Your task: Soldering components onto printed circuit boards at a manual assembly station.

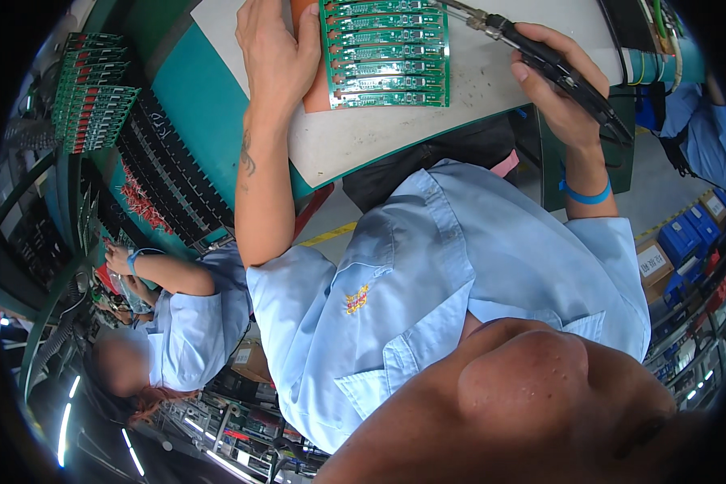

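A green circuit board panel [389,56] with several narrow rows of parts lies on an orange-brown sheet [317,95], on the pale work mat [363,145]. My left hand [274,52] rests flat at the panel's left side, thumb apart near its edge; its fingertips run past the upper edge of the picture. My right hand [565,81] is closed round the black handle of a soldering iron [552,64]. The iron's metal end points up and left, over the panel's upper right corner. Whether the tip touches the board cannot be made out.
On the left stand upright green boards [97,97] in a rack, beside black slotted strips [169,161] and red-tipped wires [141,202]. A co-worker [189,331] sits at the lower left. Cables [665,40] run at the upper right; blue bins [690,234] stand at the far right.
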`<state>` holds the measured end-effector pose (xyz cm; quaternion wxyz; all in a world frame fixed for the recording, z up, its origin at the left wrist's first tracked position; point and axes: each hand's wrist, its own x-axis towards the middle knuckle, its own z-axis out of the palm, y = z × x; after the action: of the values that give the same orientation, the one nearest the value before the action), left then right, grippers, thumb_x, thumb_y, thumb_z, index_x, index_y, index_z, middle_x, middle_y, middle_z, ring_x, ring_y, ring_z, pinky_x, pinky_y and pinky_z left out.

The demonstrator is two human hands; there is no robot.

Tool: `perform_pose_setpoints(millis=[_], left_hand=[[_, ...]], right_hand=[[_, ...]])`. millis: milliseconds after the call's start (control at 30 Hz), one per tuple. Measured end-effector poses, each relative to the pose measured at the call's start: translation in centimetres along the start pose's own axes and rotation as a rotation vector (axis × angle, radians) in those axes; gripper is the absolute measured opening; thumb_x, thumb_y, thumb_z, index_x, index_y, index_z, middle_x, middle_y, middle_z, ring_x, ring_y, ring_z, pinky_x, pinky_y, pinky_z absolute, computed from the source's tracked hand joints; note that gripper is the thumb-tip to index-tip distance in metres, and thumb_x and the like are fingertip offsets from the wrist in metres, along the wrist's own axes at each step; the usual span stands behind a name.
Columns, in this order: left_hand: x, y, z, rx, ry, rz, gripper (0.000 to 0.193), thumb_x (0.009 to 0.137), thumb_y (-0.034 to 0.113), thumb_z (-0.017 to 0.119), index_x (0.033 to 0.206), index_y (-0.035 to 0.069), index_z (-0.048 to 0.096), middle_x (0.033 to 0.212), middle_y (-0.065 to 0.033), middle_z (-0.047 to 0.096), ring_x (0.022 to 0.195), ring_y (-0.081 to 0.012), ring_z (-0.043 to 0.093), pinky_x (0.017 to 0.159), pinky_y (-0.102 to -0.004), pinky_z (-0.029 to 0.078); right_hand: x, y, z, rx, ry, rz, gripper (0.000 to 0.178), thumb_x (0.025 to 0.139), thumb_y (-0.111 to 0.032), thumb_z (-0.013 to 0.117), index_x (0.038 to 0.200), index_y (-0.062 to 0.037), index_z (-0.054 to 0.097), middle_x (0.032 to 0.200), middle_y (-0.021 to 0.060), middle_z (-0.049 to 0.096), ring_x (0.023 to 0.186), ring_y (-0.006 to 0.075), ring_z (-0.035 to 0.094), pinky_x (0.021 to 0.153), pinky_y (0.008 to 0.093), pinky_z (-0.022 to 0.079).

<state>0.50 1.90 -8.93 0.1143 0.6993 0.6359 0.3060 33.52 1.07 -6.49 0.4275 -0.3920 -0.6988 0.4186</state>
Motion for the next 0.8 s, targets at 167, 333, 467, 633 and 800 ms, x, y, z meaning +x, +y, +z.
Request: perform_pose_setpoints(millis=[167,333,467,633,800], left_hand=[[0.1,-0.4,0.1,0.017,0.013,0.031,0.045,0.097,0.013,0.06,0.139,-0.004,0.055,0.136,-0.0233,0.058,0.125,-0.0388,0.054,0.112,-0.0457,0.041],[0.3,0.5,-0.4,-0.021,0.01,0.045,0.04,0.099,0.016,0.06,0.134,-0.002,0.059,0.135,-0.0214,0.06,0.125,-0.0375,0.055,0.112,-0.0454,0.041],[0.3,3.4,-1.5,-0.084,-0.019,-0.016,0.037,0.099,0.018,0.061,0.131,-0.001,0.063,0.135,-0.0199,0.061,0.125,-0.0365,0.055,0.112,-0.0451,0.041],[-0.1,3.0,-1.2,-0.065,0.015,-0.043,0.036,0.099,0.02,0.063,0.128,-0.001,0.066,0.136,-0.0199,0.061,0.125,-0.0363,0.055,0.112,-0.0449,0.041],[0.0,3.3,-1.1,-0.082,0.013,-0.048,0.035,0.099,0.019,0.063,0.127,-0.001,0.067,0.136,-0.0199,0.061,0.126,-0.036,0.055,0.112,-0.0445,0.041]], right_hand=[[0.6,0.5,-0.5,0.002,0.133,0.053,0.048,0.083,0.001,0.077,0.13,0.0034,0.065,0.101,0.0102,0.074,0.083,0.0145,0.067,0.078,0.0225,0.052],[1.4,1.4,0.1,0.052,0.35,0.19,0.058,0.082,-0.008,0.079,0.134,0.0047,0.058,0.115,0.0113,0.067,0.092,0.0153,0.061,0.082,0.0242,0.049],[0.7,1.1,0.2,0.079,0.3,0.14,0.058,0.083,-0.008,0.078,0.135,0.0041,0.058,0.115,0.0108,0.067,0.091,0.0157,0.061,0.082,0.0251,0.05],[0.8,0.4,0.2,0.012,0.015,0.004,0.045,0.084,0.004,0.076,0.128,0.0023,0.068,0.096,0.0102,0.077,0.082,0.0144,0.069,0.077,0.0221,0.054],[0.9,0.4,0.5,0.048,0.038,0.021,0.044,0.085,0.004,0.076,0.128,0.0019,0.068,0.097,0.0103,0.077,0.081,0.0137,0.069,0.076,0.0212,0.054]])
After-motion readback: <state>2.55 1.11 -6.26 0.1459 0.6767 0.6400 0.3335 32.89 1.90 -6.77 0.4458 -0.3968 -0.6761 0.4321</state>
